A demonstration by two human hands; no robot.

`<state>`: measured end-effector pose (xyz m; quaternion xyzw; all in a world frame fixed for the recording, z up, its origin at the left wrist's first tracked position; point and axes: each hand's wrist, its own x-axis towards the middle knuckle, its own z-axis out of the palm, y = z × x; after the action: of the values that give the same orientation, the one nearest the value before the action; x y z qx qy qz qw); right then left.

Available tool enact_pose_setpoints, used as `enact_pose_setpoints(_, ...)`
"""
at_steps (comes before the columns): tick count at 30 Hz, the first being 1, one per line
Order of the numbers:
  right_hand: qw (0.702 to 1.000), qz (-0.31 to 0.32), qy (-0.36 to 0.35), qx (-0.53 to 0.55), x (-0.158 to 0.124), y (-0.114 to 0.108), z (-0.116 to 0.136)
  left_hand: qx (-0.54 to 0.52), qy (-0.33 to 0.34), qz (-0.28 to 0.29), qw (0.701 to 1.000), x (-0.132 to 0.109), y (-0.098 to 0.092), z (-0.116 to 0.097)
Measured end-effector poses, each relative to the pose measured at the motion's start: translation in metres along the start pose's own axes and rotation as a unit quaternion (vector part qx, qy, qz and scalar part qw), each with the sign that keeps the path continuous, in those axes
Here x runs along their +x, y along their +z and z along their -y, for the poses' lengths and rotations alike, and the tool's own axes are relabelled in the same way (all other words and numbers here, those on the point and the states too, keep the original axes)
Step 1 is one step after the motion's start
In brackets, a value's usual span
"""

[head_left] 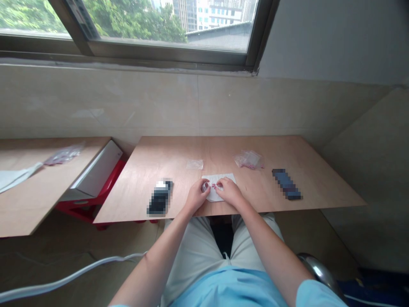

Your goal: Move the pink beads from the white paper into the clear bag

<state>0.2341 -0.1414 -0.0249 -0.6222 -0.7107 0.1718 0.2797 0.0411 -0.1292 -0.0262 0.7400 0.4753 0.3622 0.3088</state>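
The red pieces [213, 186] are too small to identify.

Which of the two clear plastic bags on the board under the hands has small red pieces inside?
The crumpled bag on the right holds the red pieces; the flat bag to its left shows none.

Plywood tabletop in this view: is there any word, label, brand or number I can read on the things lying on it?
None can be read: the two dark objects on the plywood table, the black one and the blue one, are pixelated, and the white sheet and clear plastic bag show no legible print.
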Motion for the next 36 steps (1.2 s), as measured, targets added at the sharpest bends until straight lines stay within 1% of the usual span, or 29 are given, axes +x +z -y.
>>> enact_pose_setpoints(3, 0.999, 0.001, -0.015, -0.029, -0.003, 0.006, -0.004, 0.001, 0.002, -0.003, 1.0, 0.0, 0.0, 0.001)
enact_pose_setpoints(6, 1.0, -0.007, 0.012, -0.009, -0.001, 0.006, -0.002, -0.001, 0.002, -0.002, 1.0, 0.0, 0.0, 0.0)
enact_pose_setpoints(8, 0.997, -0.033, 0.053, 0.045, 0.003, 0.003, 0.001, 0.001, -0.001, -0.002, 1.0, -0.001, 0.0, -0.001)
enact_pose_setpoints(10, 0.986, -0.072, 0.091, 0.123, 0.007, 0.0, 0.007, 0.002, -0.004, -0.005, 1.0, -0.001, 0.0, -0.002)
enact_pose_setpoints(11, 0.979, -0.081, 0.096, 0.159, 0.008, -0.002, 0.01, 0.002, -0.004, -0.005, 1.0, -0.001, 0.0, -0.002)
enact_pose_setpoints(13, 0.976, -0.064, 0.069, 0.195, 0.011, -0.003, 0.015, -0.002, 0.0, -0.004, 1.0, 0.0, 0.0, -0.002)
enact_pose_setpoints(14, 0.98, -0.047, 0.046, 0.19, 0.012, -0.003, 0.016, -0.004, 0.002, -0.002, 1.0, 0.0, 0.0, -0.002)
enact_pose_setpoints(16, 0.99, -0.027, 0.019, 0.135, 0.012, -0.002, 0.015, -0.006, 0.003, -0.002, 1.0, 0.0, 0.0, -0.002)
enact_pose_setpoints(19, 0.997, -0.035, 0.041, 0.052, 0.01, 0.002, 0.005, -0.003, -0.002, -0.001, 1.0, 0.0, 0.0, -0.001)
enact_pose_setpoints(22, 0.999, -0.026, 0.04, 0.027, 0.007, 0.008, -0.003, -0.001, -0.001, 0.002, 1.0, 0.0, 0.0, 0.0)
enact_pose_setpoints(26, 1.0, -0.012, 0.024, 0.003, 0.005, 0.014, -0.004, 0.002, 0.003, -0.002, 1.0, -0.001, 0.0, 0.0)
enact_pose_setpoints(30, 0.998, -0.024, 0.039, 0.042, 0.008, 0.01, -0.002, 0.003, 0.001, 0.0, 1.0, 0.0, 0.0, 0.0)
enact_pose_setpoints(34, 0.987, -0.083, 0.084, 0.113, 0.012, -0.001, 0.008, 0.0, -0.008, 0.0, 1.0, 0.0, 0.0, -0.001)
enact_pose_setpoints(36, 0.98, -0.079, 0.069, 0.167, 0.013, -0.004, 0.016, -0.004, -0.007, -0.001, 1.0, 0.0, 0.0, -0.001)
